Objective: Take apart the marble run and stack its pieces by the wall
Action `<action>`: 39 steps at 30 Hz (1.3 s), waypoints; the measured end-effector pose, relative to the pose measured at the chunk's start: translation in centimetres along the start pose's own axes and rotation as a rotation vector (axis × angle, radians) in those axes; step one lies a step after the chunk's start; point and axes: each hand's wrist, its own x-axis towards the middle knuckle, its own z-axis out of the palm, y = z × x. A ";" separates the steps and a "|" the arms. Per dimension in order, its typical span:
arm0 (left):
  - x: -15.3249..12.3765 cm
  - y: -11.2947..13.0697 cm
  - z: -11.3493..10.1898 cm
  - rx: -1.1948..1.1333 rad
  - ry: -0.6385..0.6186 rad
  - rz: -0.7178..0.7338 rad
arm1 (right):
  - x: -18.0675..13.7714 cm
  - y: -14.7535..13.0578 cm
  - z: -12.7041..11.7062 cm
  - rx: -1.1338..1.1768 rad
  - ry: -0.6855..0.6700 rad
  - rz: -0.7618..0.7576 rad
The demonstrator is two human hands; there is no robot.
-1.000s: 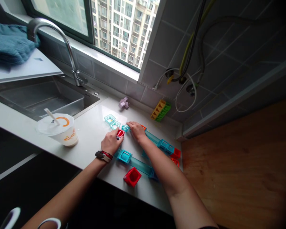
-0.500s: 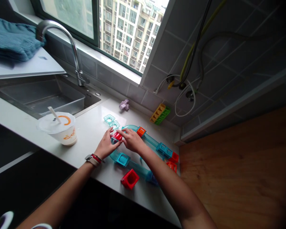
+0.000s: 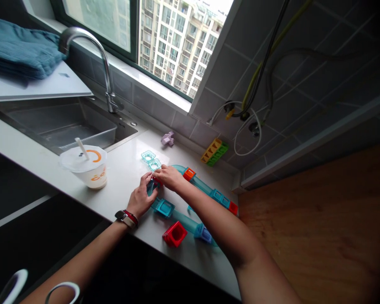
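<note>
Now | L fingers + R fingers @ red blk | cup txt "Co…"

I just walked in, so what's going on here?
A person's left hand and right hand meet at a red piece by the curved end of a translucent blue track on the white counter. The piece is mostly covered, so the grip is unclear. A hollow red block sits apart near the counter's front edge, two clear teal pieces lie just beyond the hands, and a lidded cup stands to the left.
</note>
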 end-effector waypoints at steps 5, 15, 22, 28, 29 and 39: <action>0.0 -0.1 0.0 0.028 -0.002 -0.011 | 0.0 -0.1 -0.1 -0.035 0.010 -0.007; -0.1 0.1 0.1 0.011 0.010 -0.018 | 0.0 0.4 -0.2 -0.040 0.013 -0.060; -0.2 -0.3 0.3 -0.057 0.023 -0.043 | 0.3 2.0 -0.6 0.079 0.049 -0.034; 0.1 -0.7 0.6 -0.227 0.058 -0.004 | -2.6 2.6 -2.5 0.193 0.281 0.247; 0.2 -0.6 0.5 -0.268 0.082 0.001 | -3.6 2.4 -2.7 0.212 0.333 0.317; -7.3 2.4 -4.0 -0.434 -0.022 0.246 | -16.1 -5.5 -3.0 1.500 0.877 0.871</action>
